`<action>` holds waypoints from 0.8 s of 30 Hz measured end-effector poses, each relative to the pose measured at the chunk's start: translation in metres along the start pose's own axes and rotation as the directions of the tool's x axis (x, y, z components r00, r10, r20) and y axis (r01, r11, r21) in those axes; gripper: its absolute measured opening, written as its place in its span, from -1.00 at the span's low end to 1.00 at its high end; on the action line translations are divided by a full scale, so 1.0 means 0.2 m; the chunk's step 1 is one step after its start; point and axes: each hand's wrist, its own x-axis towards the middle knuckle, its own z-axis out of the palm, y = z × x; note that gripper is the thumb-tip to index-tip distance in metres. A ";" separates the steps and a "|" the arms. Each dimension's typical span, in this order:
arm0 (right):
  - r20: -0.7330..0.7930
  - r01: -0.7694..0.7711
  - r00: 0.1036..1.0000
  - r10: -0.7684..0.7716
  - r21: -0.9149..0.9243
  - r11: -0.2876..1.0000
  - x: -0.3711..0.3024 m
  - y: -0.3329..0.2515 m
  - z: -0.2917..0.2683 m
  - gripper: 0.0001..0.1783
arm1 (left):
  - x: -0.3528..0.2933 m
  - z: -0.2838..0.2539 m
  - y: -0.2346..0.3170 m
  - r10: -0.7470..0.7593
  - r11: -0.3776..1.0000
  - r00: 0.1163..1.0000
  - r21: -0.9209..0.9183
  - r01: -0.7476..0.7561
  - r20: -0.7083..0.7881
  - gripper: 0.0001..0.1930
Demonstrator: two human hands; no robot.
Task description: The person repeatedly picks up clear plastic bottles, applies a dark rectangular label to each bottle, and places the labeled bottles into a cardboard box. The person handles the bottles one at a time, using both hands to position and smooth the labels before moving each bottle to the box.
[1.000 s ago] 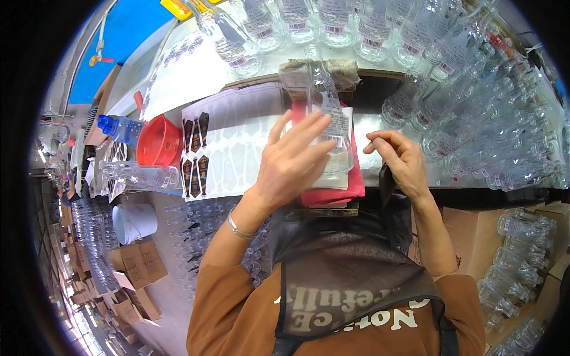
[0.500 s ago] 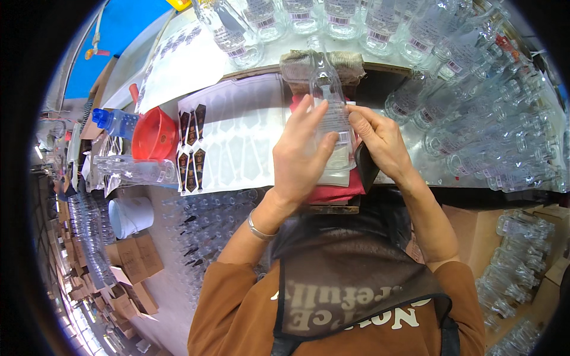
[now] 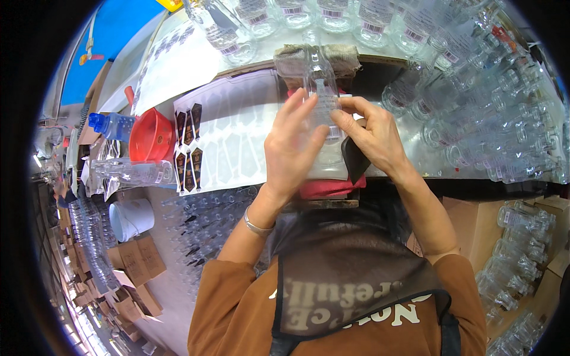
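A clear glass bottle point(image 3: 332, 155) lies on its back in front of me, its neck toward the far side on a cloth-wrapped rest point(image 3: 291, 61). Over its left side my left hand point(image 3: 292, 139) hovers, fingers apart and slightly blurred; whether it touches the glass I cannot tell. My right hand point(image 3: 375, 132) is at the bottle's right side, thumb and fingertips near the glass, closed on a flat black piece point(image 3: 356, 161) that hangs under the palm. Red cloth point(image 3: 326, 188) lies beneath the bottle. To the left is a backing sheet point(image 3: 237, 139) with several dark tie-shaped stickers point(image 3: 189, 169).
Many upright glass bottles point(image 3: 374, 26) line the back and right of the table. At left are a red plastic dipper point(image 3: 152, 135), a blue-capped plastic bottle point(image 3: 111, 126) and a lying glass bottle point(image 3: 133, 172). A white bucket point(image 3: 132, 218) and cartons point(image 3: 139, 259) stand on the floor.
My right hand has shifted left onto the bottle, and the black piece now shows more fully. The left hand has moved slightly left, still spread. The head view has shifted a little.
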 end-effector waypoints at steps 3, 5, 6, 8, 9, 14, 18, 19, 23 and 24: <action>-0.017 -0.001 1.000 0.002 0.051 0.999 0.01 0.03 -0.01 -0.46 | 0.02 -0.03 0.01 0.014 1.000 1.000 0.003 -0.014 0.019 -0.51; 0.009 -0.004 1.000 0.003 0.069 0.998 0.01 0.05 -0.02 -0.44 | 0.03 -0.06 0.01 0.001 1.000 1.000 0.001 -0.001 0.020 -0.53; 0.003 0.014 1.000 -0.014 0.084 0.996 0.00 0.06 -0.03 -0.43 | 0.05 -0.07 0.01 0.054 0.998 0.998 0.026 -0.055 0.043 -0.56; 0.035 -0.043 0.999 0.041 0.070 0.997 -0.02 0.07 -0.03 -0.40 | 0.06 -0.09 0.01 0.079 0.995 0.992 0.054 -0.085 0.097 -0.56; 0.036 -0.009 0.999 0.006 0.065 0.998 -0.03 0.07 -0.03 -0.40 | 0.06 -0.08 0.01 0.106 0.991 0.988 0.066 -0.114 0.112 -0.56; 0.036 -0.035 0.999 0.036 -0.011 0.999 -0.05 0.05 -0.03 -0.40 | 0.06 -0.06 -0.01 0.091 0.993 0.984 0.054 -0.101 0.152 -0.53; 0.029 -0.014 0.999 0.016 -0.044 0.999 -0.05 0.03 -0.02 -0.37 | 0.05 -0.05 -0.02 0.084 0.994 0.986 0.056 -0.093 0.147 -0.50; 0.031 -0.021 0.999 0.022 -0.033 0.999 -0.05 0.03 -0.03 -0.36 | 0.04 -0.05 -0.02 0.080 0.995 0.986 0.050 -0.088 0.146 -0.50; 0.016 -0.006 1.000 0.006 -0.012 1.000 -0.06 0.03 -0.03 -0.34 | 0.03 -0.05 -0.02 0.062 0.997 0.987 0.036 -0.068 0.150 -0.51; 0.018 -0.007 1.000 0.007 -0.009 1.000 -0.06 0.03 -0.03 -0.34 | 0.03 -0.05 -0.03 0.056 0.997 0.987 0.035 -0.062 0.152 -0.51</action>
